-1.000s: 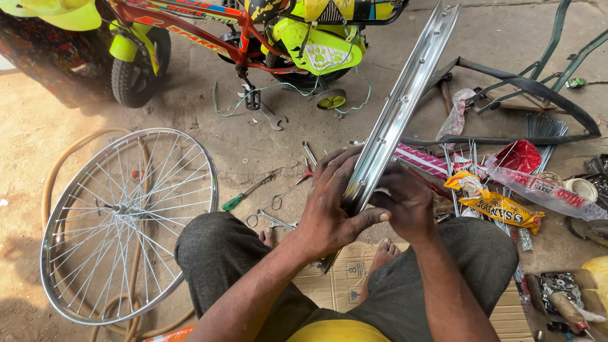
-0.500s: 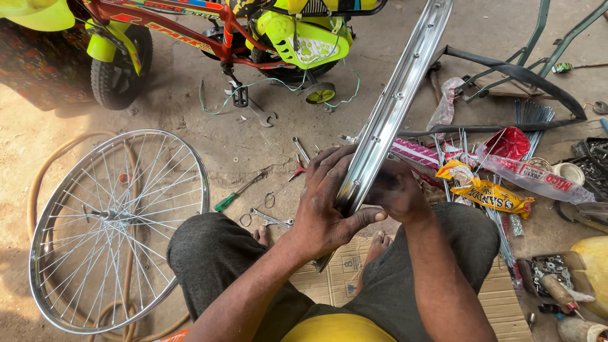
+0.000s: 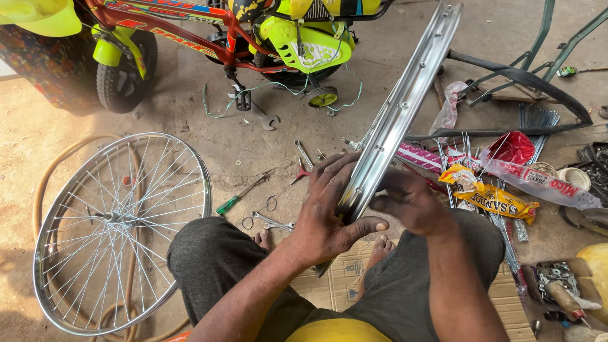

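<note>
- Bare chrome wheel rim [image 3: 405,107]: tilted, lower end between knees.
- Left hand [image 3: 329,212]: fingers wrapped round rim.
- Right hand [image 3: 411,202]: fingers closed on rim's other side.
- Spoked wheel [image 3: 120,228]: flat on floor, left.

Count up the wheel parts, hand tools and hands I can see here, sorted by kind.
Bare chrome rims: 1, the bare rim gripped by the left hand and right hand
Spoked wheels: 1, spoked wheel
Screwdrivers: 1, green-handled screwdriver
Wrenches on the ground: 2, small wrench, larger wrench
Hands: 2
Total: 7
</note>
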